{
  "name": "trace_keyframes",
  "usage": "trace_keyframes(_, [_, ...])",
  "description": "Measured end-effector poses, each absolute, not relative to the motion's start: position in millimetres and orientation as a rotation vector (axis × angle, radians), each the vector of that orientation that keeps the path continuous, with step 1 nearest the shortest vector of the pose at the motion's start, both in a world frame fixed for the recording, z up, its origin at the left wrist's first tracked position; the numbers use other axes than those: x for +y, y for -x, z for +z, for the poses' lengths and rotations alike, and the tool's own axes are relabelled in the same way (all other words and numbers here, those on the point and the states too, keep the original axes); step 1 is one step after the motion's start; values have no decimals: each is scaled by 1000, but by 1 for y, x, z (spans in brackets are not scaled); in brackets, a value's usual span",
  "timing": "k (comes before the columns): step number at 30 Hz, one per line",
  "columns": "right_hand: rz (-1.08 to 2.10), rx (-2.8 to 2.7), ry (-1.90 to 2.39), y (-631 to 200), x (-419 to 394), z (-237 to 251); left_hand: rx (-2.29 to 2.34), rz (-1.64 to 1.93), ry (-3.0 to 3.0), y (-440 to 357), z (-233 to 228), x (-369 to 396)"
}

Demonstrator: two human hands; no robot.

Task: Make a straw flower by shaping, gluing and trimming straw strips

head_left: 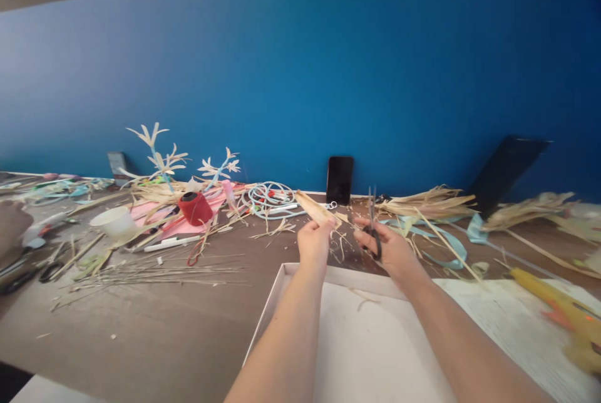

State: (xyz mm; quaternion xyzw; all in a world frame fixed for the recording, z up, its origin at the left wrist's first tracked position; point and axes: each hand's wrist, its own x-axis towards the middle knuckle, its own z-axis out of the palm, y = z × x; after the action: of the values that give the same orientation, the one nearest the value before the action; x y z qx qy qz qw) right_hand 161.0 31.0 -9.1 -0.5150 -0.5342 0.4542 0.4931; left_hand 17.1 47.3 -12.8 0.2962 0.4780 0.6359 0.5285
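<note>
My left hand (313, 242) pinches a tan strip of dried leaf (315, 208) that slants up to the left. My right hand (389, 248) grips black-handled scissors (372, 218) with the blades pointing up, a short way right of the strip. Both hands hover over the far edge of a white shallow box (286, 281) on the brown table (154, 315). Fine leaf shreds hang between the two hands.
A black phone (339, 179) leans on the blue wall. Red thread spool (195, 208), white cup (114, 223), coiled cable (267, 195), leaf bundles (429, 203), light blue ribbon (451, 246), yellow glue gun (563, 312) and thin sticks (154, 271) lie about. Another person's hand (12, 224) is at far left.
</note>
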Motion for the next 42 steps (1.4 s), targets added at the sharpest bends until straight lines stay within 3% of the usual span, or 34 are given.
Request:
trace_keyframes(8, [1154, -1237, 1067, -160, 35, -13, 1228, 1250, -1332, -26, -17, 39])
trace_keyframes(17, [1225, -1131, 974, -168, 39, -16, 1204, 1017, -1366, -24, -13, 38])
trace_keyframes(33, [1391, -879, 900, -165, 38, -16, 1023, 1080, -1216, -21, -13, 35])
trace_keyframes(42, [1047, -1104, 1184, -162, 33, -10, 1283, 1320, -1003, -20, -16, 46])
